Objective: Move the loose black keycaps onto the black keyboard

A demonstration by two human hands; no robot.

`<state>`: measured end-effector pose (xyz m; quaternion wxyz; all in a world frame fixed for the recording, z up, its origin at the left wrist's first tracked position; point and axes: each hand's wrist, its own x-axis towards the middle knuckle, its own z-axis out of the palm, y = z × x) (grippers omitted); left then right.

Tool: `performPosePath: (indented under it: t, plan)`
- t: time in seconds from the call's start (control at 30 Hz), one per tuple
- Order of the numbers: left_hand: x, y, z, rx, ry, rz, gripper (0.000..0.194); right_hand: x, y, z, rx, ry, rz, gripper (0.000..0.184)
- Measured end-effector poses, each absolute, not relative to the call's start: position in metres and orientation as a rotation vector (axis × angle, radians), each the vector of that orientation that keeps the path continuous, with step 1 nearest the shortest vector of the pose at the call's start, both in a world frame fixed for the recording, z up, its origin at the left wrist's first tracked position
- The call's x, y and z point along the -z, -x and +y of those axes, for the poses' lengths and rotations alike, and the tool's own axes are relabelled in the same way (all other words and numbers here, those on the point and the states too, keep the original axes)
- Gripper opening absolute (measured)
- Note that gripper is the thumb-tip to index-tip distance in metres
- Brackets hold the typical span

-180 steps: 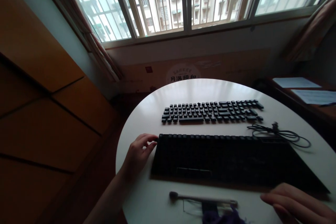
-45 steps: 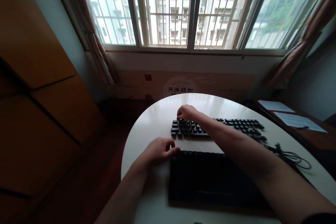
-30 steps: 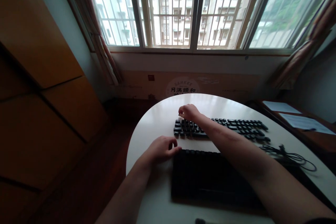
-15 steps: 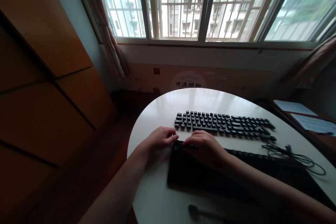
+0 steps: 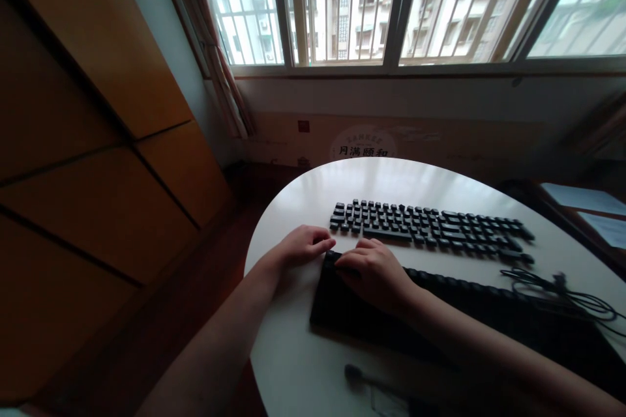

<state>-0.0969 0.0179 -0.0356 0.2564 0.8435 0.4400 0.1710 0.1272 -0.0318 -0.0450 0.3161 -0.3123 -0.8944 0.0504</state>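
A black keyboard (image 5: pixel 337 313) lies on the round white table, with a row of keys along its far edge. My left hand (image 5: pixel 307 244) rests beside its far left corner, fingers curled and the thumb pressed near the index finger; what they hold, if anything, is hidden. Over that same corner, my right hand (image 5: pixel 374 270) is bent down with its fingertips drawn together at the top row. Anything in that pinch is too dark to make out. Just beyond both hands, loose black keycaps (image 5: pixel 425 228) are laid out in rows like a keyboard.
A coiled black cable (image 5: pixel 562 290) lies at the right of the white table (image 5: pixel 293 345). Near the front is a dark-headed, brush-like tool (image 5: pixel 355 374), blurred. Papers (image 5: pixel 584 199) lie on a brown surface at right. A wooden cabinet (image 5: pixel 166 176) stands left, under-lit, near the barred window.
The view has swung a little to the left, so the table sits further right. Both hands stay at the keyboard's far left corner, with the right fingers slightly shifted.
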Motion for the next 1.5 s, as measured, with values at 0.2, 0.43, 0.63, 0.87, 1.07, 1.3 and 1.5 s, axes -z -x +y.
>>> performPosePath:
  t: [0.2,0.43,0.63,0.87,1.07,1.3,1.5]
  plan:
    - [0.033,0.096,0.017,-0.433,-2.296,1.173,0.04,0.044,-0.127,-0.03,-0.127,0.782,-2.365,0.011]
    - [0.031,0.096,0.016,-0.415,-2.281,1.162,0.039,0.033,-0.126,-0.031,-0.119,0.789,-2.472,0.016]
    - [0.028,0.095,0.015,-0.4,-2.278,1.148,0.034,0.028,-0.128,-0.034,-0.185,0.828,-2.456,0.009]
    - [0.025,0.095,0.013,-0.342,-2.3,1.183,0.037,0.033,-0.132,-0.033,-0.181,0.845,-2.464,0.011]
    - [0.023,0.09,0.006,-0.285,-2.386,1.249,0.042,0.037,-0.145,-0.019,-0.336,0.916,-2.036,0.017]
    - [0.027,0.084,0.005,-0.226,-2.489,1.373,0.039,0.043,-0.149,-0.009,-0.525,1.014,-1.917,0.018]
    - [0.029,0.086,0.007,-0.248,-2.503,1.351,0.042,0.044,-0.147,-0.012,-0.439,0.99,-1.975,0.017]
